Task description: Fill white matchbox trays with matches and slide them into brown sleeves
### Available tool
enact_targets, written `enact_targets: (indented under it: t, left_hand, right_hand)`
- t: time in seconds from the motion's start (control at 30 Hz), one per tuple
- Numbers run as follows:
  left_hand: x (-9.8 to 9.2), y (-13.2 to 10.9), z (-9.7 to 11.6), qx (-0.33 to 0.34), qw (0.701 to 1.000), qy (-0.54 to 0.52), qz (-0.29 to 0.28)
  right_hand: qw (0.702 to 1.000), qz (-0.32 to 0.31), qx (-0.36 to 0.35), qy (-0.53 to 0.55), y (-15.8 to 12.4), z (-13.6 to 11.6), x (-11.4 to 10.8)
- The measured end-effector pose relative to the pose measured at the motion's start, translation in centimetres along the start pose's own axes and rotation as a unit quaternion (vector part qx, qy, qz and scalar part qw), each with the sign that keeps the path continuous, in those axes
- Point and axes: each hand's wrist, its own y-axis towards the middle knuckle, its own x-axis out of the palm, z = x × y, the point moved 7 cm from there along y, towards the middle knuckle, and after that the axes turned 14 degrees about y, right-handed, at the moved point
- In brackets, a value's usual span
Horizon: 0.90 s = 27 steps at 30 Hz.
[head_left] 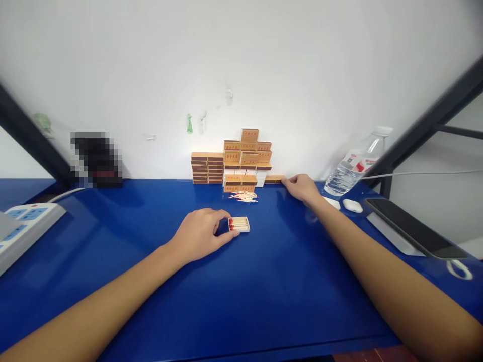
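Between thumb and forefinger, my left hand (pixel 204 232) grips the left end of a small white matchbox tray (pixel 245 230) holding several red-tipped matches. Farther back at the right, my right hand (pixel 302 187) is closed at the end of a low, flat matchbox (pixel 274 179) by the wall; its fingertips are partly hidden. Stepped matchboxes (pixel 249 136) with orange labels rise left of that hand, above some white trays (pixel 260 178). To their left is a neat pile of flat matchboxes (pixel 207 168). A loose heap of matches (pixel 245 196) lies in front of the boxes.
On the right, a clear water bottle (pixel 352 163) leans by a dark metal bar, near a white earphone case (pixel 352 205) and a black phone (pixel 415 227). A white power strip (pixel 30 229) sits at the left of the blue table (pixel 241 301). A white wall stands behind.
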Motion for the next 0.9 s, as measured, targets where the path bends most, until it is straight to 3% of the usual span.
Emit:
enact_targets:
  t: [0.2,0.37,0.5,0.63,0.73,0.9]
  left_hand:
    - [-0.6,0.2,-0.6,-0.008,0.999,0.008,0.041]
    - [-1.5,0.4,-2.4,-0.082,0.991,-0.014,0.107]
    - [-1.8,0.4,-3.1,-0.115,0.983,-0.032,0.137]
    - [-2.0,0.3,-3.2,-0.115,0.980,-0.033,0.158]
    - [-2.0,0.3,-3.1,-0.108,0.981,-0.026,0.160]
    - [-1.8,0.4,-3.1,-0.101,0.983,-0.023,0.150]
  right_hand:
    - [0.993,0.067,0.016,0.093,-0.2,0.2,-1.8]
    - [0.981,0.089,-0.019,0.173,-3.1,-2.6,-4.3]
    - [0.948,-0.061,-0.102,0.295,-7.6,-7.4,-1.7]
    - [0.910,-0.202,-0.121,0.340,-11.8,-10.1,2.2]
    - [0.898,-0.235,-0.106,0.356,-12.7,-10.2,3.4]
    - [0.885,-0.261,-0.114,0.368,-12.5,-10.0,3.6]
